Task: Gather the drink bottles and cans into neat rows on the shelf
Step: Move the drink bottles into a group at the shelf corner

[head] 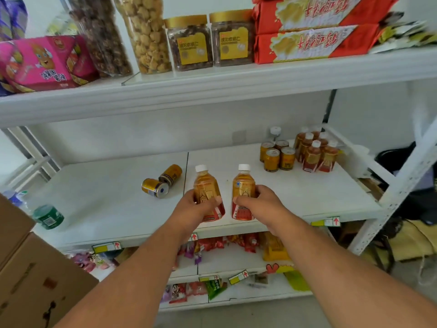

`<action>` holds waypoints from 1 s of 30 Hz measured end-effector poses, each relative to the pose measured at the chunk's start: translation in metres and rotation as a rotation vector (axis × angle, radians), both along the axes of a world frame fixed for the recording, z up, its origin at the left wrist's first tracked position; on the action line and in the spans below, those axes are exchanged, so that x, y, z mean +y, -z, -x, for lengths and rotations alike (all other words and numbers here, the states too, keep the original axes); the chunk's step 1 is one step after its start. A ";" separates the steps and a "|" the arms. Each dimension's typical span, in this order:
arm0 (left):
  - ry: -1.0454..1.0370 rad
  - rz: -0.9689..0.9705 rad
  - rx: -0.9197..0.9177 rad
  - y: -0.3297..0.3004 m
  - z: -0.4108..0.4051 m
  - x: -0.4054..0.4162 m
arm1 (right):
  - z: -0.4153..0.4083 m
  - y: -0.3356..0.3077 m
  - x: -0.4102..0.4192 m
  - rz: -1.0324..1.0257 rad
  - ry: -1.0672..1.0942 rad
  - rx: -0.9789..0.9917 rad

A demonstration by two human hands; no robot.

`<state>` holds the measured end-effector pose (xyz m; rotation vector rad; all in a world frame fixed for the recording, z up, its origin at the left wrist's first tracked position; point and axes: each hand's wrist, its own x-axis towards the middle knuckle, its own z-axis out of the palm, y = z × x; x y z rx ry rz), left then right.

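We are judging the task as roughly half done. At the back right of the middle shelf [295, 192] a cluster of tea bottles [315, 152] is already standing upright in tidy rows, with four gold cans [277, 156] grouped upright just beside it on the left. We are holding two more amber tea bottles near the shelf's front edge: the left hand [196, 209] is gripping the left bottle [208, 190], its fingers closed around the label, and the right hand [262, 202] is gripping the right bottle [243, 190] the same way; both bottles are upright and white-capped. Still outstanding: two loose cans [162, 181] are lying on their sides mid-shelf, touching each other, and a green-labelled bottle [47, 215] is lying at the far left, well apart from the rows. Label text on the bottles and cans is too blurred to read. On the upper shelf, red packets [314, 41] are showing large Chinese characters, which we cannot read reliably.
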<state>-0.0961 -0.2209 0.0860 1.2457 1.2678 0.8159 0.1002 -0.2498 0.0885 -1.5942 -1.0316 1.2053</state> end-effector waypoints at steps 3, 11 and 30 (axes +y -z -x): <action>0.030 -0.072 0.081 -0.001 -0.012 -0.010 | -0.011 0.001 -0.021 -0.005 0.079 -0.036; 0.134 -0.182 0.148 0.003 -0.054 -0.037 | -0.039 0.008 -0.069 -0.024 0.243 -0.126; 0.053 -0.181 0.244 0.008 -0.267 -0.055 | -0.246 0.018 -0.075 -0.059 0.272 -0.250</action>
